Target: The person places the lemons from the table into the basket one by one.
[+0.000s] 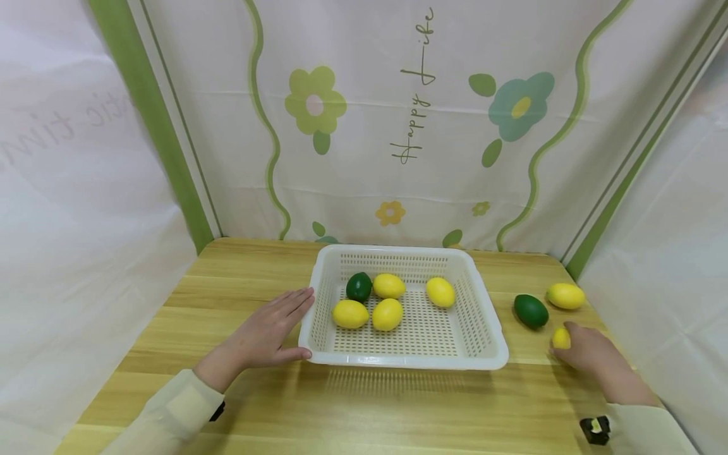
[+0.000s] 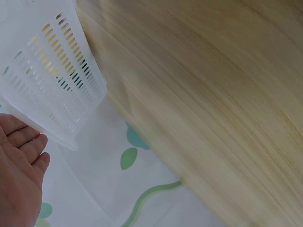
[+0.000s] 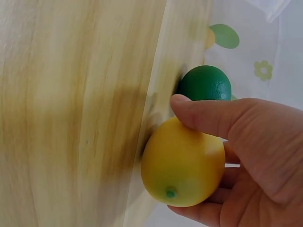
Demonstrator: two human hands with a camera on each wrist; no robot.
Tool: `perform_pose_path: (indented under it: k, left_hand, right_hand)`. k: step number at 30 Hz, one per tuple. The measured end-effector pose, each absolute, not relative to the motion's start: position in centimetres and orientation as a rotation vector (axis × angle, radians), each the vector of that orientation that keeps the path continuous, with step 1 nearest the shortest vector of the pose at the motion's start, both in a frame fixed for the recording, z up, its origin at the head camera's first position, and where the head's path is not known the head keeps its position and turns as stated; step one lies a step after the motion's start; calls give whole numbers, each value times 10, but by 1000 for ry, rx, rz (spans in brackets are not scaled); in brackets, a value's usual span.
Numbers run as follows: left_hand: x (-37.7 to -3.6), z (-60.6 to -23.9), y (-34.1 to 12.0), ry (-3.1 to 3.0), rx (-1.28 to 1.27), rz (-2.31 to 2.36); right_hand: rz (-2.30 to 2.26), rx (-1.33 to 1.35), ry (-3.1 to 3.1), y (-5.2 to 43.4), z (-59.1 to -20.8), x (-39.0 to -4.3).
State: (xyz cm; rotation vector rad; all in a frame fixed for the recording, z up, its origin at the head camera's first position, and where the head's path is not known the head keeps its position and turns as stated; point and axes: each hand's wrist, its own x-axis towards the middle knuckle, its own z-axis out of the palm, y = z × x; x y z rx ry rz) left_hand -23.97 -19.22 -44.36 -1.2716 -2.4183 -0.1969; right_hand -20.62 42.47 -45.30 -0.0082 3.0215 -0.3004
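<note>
My right hand [image 1: 588, 347] grips a yellow lemon [image 3: 182, 163] low over the table's right side, thumb on one side and fingers curled round the other. Just beyond it lies a green lemon-shaped fruit [image 1: 531, 311], and behind that another yellow lemon [image 1: 565, 296]. With fairly straight fingers my left hand [image 1: 273, 332] touches the left rim of a white plastic basket [image 1: 404, 361]. Inside the basket are several yellow lemons [image 1: 388, 315] and one dark green fruit [image 1: 359, 287]. In the left wrist view, the fingertips [image 2: 41, 139] meet the basket's rim.
The wooden table [image 1: 244, 404] carries the basket near its middle. Behind it hangs a white curtain [image 1: 364, 189] printed with flowers, and more curtain [image 1: 85, 253] closes in both sides.
</note>
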Motion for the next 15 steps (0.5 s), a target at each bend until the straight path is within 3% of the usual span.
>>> perform_pose_path:
  k: [15]
  left_hand:
    - [-239,-444,-192,-2418,-1275,-207]
  right_hand:
    - [-289,-62,3080,427,-458,-209]
